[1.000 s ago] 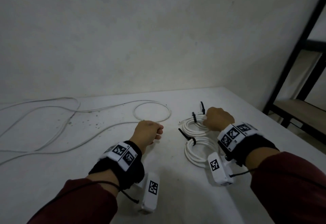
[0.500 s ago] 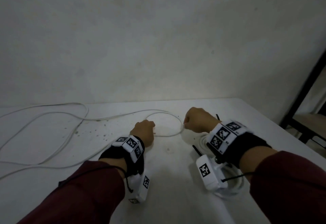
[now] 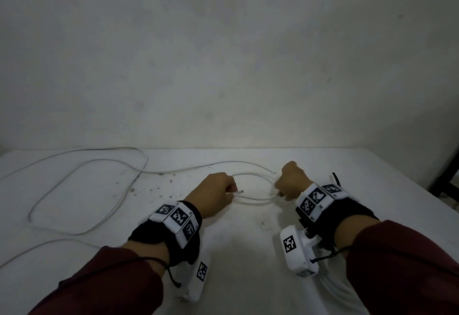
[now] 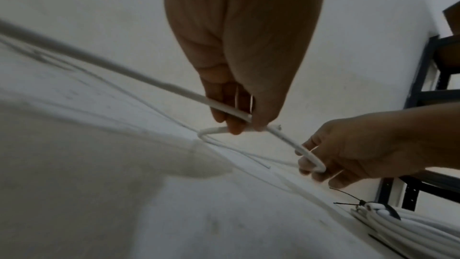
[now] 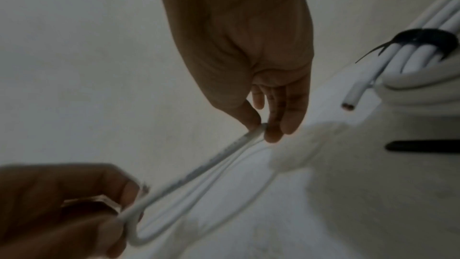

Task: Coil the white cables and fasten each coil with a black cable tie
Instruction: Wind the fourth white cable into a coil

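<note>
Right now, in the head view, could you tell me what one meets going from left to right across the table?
Loose white cable sprawled on the table → left hand pinching that cable's end → small cable loop between the hands → right hand holding the loop's other side → black cable tie.

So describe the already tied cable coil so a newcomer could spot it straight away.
Start at the white table and go to its right side, under the right hand's wrist. The tied coil lies there: several strands bundled by a black cable tie, unlike the loose cable sprawled left.
</note>
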